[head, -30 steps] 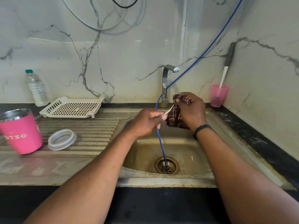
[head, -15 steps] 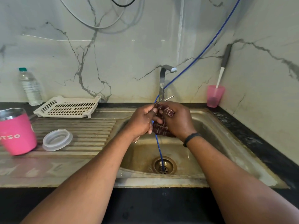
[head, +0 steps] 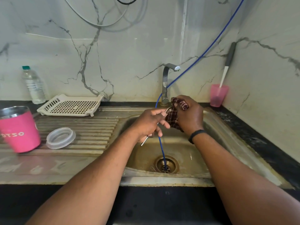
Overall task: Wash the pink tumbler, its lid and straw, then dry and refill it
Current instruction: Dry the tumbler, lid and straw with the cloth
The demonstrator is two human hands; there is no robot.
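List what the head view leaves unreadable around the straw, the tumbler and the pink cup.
- Straw: middle hidden in the left hand; upper end wrapped in the cloth.
- Pink tumbler: cut by the left edge, lettering partly lost.
- Pink cup: contents blurred through its wall.

The pink tumbler (head: 19, 129) stands upright and open at the left edge of the steel drainboard (head: 90, 127), its steel inside showing and white lettering on its side. Its clear round lid (head: 60, 138) lies flat on the ribs just beside it, to the right. The thin metal straw (head: 145, 140) slants above the sink basin (head: 178, 153), its lower end poking out below the left hand (head: 148, 123), its upper end in a dark checked cloth (head: 174, 116) held by the right hand (head: 190, 116).
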